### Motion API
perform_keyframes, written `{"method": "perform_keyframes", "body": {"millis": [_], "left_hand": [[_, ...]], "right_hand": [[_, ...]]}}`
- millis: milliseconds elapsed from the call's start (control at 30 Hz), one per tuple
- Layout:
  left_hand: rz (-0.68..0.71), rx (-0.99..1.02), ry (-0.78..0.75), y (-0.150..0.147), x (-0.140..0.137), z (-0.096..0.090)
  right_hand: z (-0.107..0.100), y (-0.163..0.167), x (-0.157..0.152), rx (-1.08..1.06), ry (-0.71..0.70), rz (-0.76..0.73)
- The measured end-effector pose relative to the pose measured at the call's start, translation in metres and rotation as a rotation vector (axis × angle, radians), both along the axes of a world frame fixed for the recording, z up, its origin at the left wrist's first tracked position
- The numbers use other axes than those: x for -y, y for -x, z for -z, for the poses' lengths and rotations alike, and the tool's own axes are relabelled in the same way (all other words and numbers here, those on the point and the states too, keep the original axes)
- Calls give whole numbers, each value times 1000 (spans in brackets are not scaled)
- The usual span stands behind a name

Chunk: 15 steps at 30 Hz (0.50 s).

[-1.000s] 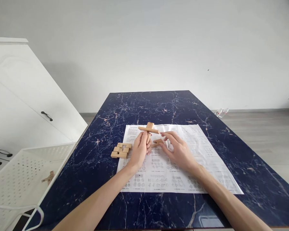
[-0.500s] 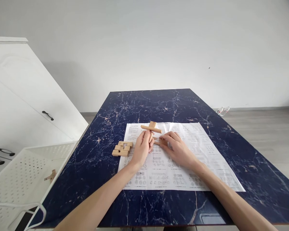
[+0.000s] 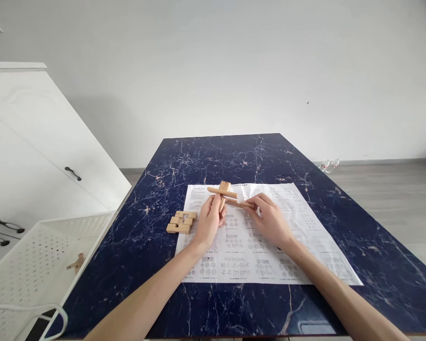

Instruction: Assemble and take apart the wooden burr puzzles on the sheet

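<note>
My left hand [image 3: 210, 219] is closed around a group of crossed wooden puzzle pieces [image 3: 223, 191], held above a printed sheet. One long bar lies crosswise at the top, with a block behind it. Between thumb and fingers, my right hand [image 3: 268, 215] pinches the right end of a thin wooden stick [image 3: 238, 203]. The stick's left end meets the pieces at my left hand; my fingers hide how they join. Left of my left hand, a flat cluster of notched wooden blocks [image 3: 181, 222] rests partly on the sheet's edge.
The printed instruction sheet [image 3: 270, 270] lies on a dark blue marbled table [image 3: 213, 161]. To the left stands a white perforated bin [image 3: 39, 255] with a wooden cross-shaped piece [image 3: 76, 262] inside. A white cabinet [image 3: 49, 142] is behind it. Clear bottles [image 3: 329, 165] are beyond the table's right edge.
My right hand has shifted slightly right, and the stick it pinches now slants out from the pieces. My left hand keeps its hold on the crossed pieces.
</note>
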<state>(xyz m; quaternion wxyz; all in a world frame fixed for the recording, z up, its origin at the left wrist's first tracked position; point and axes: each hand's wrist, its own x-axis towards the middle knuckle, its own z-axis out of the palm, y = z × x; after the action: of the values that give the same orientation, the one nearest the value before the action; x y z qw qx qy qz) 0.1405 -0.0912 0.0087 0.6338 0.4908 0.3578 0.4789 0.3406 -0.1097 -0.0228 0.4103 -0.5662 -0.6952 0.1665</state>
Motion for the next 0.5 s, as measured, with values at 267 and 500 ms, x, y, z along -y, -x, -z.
{"method": "perform_keyframes", "body": {"millis": [267, 500], "left_hand": [[40, 93, 88, -2, -2, 2], [110, 183, 165, -1, -5, 4]], "right_hand": [[-11, -10, -2, -653, 238, 31], [-17, -2, 0, -1016, 303, -236]]}}
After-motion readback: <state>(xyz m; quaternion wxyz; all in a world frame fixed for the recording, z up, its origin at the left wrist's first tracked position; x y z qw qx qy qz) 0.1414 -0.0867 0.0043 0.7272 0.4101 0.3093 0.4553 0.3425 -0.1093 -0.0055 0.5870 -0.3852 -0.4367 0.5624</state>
